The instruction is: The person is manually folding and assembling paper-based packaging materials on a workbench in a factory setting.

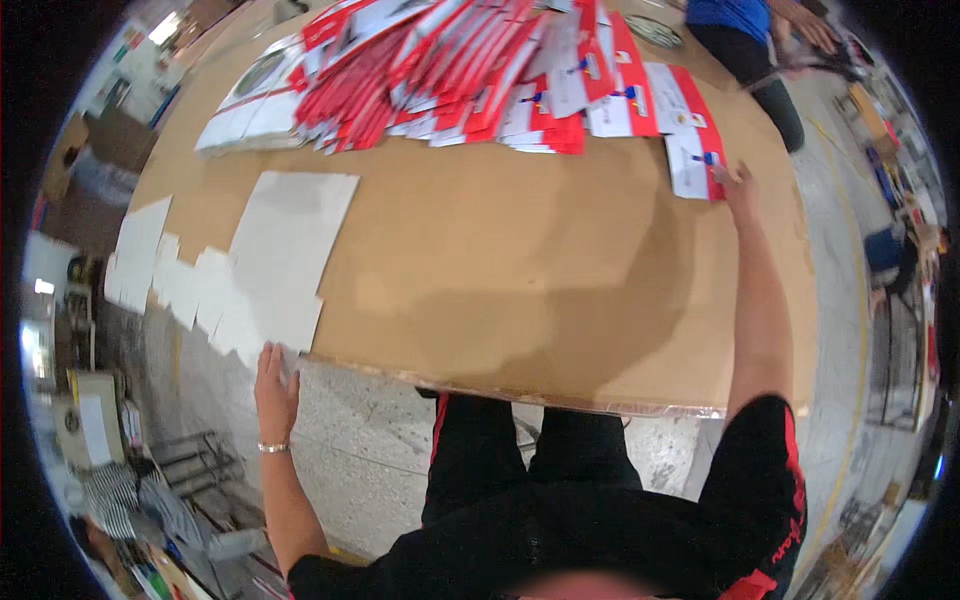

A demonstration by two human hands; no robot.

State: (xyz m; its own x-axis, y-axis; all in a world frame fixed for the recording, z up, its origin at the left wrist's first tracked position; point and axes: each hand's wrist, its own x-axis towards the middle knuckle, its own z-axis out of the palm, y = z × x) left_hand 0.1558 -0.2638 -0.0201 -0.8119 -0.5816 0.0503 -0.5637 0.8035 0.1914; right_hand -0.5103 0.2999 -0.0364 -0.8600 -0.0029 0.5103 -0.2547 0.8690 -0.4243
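My left hand (274, 381) rests on the near corner of a stack of white die-cut card sheets (275, 262) that overhangs the left end of the brown table (520, 290); its fingers lie flat on the lowest sheet. My right hand (738, 183) is stretched far across the table, fingertips touching a red and white flat carton (690, 160) at the right end of the pile. Neither hand is closed around anything.
A large heap of red and white flat cartons (470, 70) covers the far side. Another person in a blue top (735, 25) stands at the far right corner. More white sheets (140, 250) hang off the left. Shelving and clutter (130, 480) stand lower left.
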